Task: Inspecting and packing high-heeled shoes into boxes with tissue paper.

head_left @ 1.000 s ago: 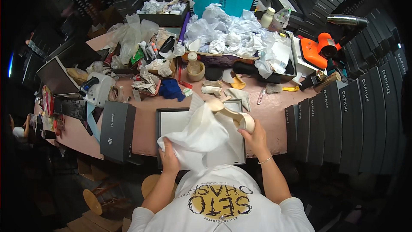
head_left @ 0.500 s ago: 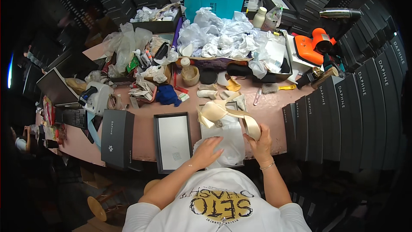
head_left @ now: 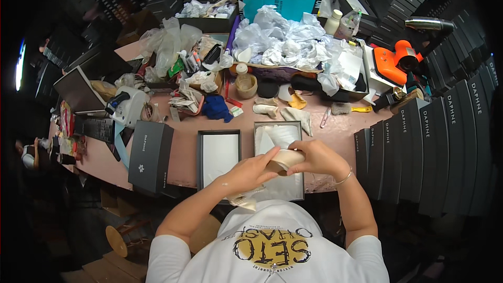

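Note:
A cream heeled shoe (head_left: 284,162) is between my two hands, above an open shoebox (head_left: 301,191) lined with white tissue paper (head_left: 280,135). Its heel end points away from me. The bow-trimmed part hangs near my shirt, below my left forearm. My left hand (head_left: 253,170) is closed on the shoe's left side, fingers pressed along it. From the right, my right hand (head_left: 318,158) grips the heel end between thumb and fingers. The shoe's middle is partly hidden by my left hand and wrist.
Left of the shoebox lies a dark-rimmed box part (head_left: 220,153) with a white inside. A closed dark shoebox (head_left: 149,154) stands farther left. Stacked dark shoeboxes (head_left: 450,152) wall off the right. Behind are crumpled paper (head_left: 283,36), a yellow-handled brush (head_left: 351,108) and a blue cloth (head_left: 217,108).
The shoe has been turned and drawn closer to me, its bow end now near my shirt. My left hand, open and apart before, has come onto the shoe.

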Action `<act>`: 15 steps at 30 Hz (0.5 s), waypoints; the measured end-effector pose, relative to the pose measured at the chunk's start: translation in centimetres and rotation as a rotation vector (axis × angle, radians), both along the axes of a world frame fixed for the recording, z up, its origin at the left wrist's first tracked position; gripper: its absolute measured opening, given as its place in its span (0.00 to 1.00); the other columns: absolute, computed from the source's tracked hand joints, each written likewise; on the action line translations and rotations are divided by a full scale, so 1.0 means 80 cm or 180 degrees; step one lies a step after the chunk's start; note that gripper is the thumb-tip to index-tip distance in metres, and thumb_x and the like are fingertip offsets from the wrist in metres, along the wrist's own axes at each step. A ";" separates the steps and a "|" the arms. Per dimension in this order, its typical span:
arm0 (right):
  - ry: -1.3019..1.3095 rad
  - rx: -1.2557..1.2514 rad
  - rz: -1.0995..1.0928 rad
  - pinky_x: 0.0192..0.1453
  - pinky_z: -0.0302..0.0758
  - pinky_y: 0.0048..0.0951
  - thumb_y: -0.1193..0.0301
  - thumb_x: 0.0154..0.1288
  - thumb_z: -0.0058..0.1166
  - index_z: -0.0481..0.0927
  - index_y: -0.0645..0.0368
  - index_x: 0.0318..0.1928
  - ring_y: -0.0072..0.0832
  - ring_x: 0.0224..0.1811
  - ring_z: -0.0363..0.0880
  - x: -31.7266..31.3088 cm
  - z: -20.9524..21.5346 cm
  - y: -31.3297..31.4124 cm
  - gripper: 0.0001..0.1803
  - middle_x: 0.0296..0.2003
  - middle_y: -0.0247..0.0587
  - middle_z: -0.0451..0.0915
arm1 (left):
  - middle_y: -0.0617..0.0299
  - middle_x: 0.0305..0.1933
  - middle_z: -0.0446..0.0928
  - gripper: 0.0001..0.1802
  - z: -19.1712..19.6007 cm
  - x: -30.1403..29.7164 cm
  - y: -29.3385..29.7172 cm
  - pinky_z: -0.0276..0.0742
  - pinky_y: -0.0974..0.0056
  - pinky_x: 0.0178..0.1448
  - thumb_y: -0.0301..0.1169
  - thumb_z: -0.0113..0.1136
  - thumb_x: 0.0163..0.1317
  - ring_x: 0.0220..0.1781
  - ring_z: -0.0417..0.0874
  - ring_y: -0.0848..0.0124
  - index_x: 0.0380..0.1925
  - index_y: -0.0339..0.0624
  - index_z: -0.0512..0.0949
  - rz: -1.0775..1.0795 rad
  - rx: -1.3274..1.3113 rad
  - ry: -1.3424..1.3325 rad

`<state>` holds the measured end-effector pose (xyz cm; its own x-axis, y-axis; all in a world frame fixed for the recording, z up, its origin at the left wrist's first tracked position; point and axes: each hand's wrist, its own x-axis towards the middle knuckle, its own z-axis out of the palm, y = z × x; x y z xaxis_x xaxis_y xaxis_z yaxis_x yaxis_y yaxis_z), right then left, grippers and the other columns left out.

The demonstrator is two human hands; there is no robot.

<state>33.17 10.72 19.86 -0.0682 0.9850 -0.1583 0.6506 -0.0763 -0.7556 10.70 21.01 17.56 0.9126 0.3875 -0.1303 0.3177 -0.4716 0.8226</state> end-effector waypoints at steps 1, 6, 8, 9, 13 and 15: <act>0.0332 -0.0074 -0.0155 0.40 0.77 0.30 0.64 0.51 0.69 0.76 0.66 0.48 0.35 0.34 0.83 -0.002 0.009 0.014 0.27 0.36 0.48 0.82 | 0.46 0.51 0.75 0.30 -0.018 0.006 0.006 0.73 0.57 0.58 0.38 0.56 0.64 0.54 0.77 0.56 0.63 0.39 0.61 0.0119 -0.0555 0.0189; 0.1266 0.0399 -0.1352 0.44 0.77 0.26 0.73 0.63 0.58 0.69 0.63 0.59 0.27 0.42 0.81 -0.010 -0.039 0.010 0.25 0.49 0.49 0.78 | 0.61 0.37 0.76 0.23 -0.067 -0.028 0.014 0.77 0.72 0.30 0.39 0.48 0.71 0.30 0.78 0.73 0.62 0.44 0.62 0.1366 -0.4869 -0.0828; -0.0160 0.0601 -0.0686 0.53 0.75 0.37 0.68 0.61 0.58 0.69 0.60 0.61 0.42 0.51 0.77 -0.047 -0.095 -0.012 0.28 0.55 0.55 0.73 | 0.64 0.32 0.74 0.25 -0.056 -0.038 0.003 0.74 0.73 0.27 0.40 0.49 0.70 0.26 0.74 0.77 0.63 0.44 0.62 0.1507 -0.5544 -0.1246; -0.0913 0.0899 -0.0365 0.56 0.74 0.40 0.65 0.61 0.58 0.70 0.59 0.60 0.47 0.53 0.75 -0.074 -0.125 -0.024 0.27 0.58 0.58 0.70 | 0.68 0.28 0.69 0.25 -0.061 -0.040 -0.004 0.70 0.76 0.24 0.39 0.47 0.71 0.23 0.69 0.80 0.65 0.45 0.60 0.1554 -0.5546 -0.1350; -0.1059 0.0205 0.0526 0.57 0.72 0.41 0.66 0.57 0.59 0.72 0.58 0.57 0.46 0.57 0.71 -0.125 -0.302 -0.068 0.27 0.57 0.56 0.69 | 0.67 0.27 0.66 0.27 -0.061 -0.035 -0.018 0.68 0.76 0.22 0.36 0.43 0.72 0.23 0.69 0.79 0.68 0.44 0.54 0.1062 -0.6219 -0.1584; -0.1274 0.0065 0.0685 0.55 0.73 0.40 0.67 0.56 0.59 0.74 0.57 0.55 0.45 0.57 0.71 -0.127 -0.321 -0.063 0.24 0.57 0.54 0.70 | 0.66 0.27 0.65 0.27 -0.069 -0.035 -0.020 0.68 0.76 0.21 0.36 0.43 0.72 0.23 0.69 0.79 0.68 0.43 0.53 0.0914 -0.6329 -0.1612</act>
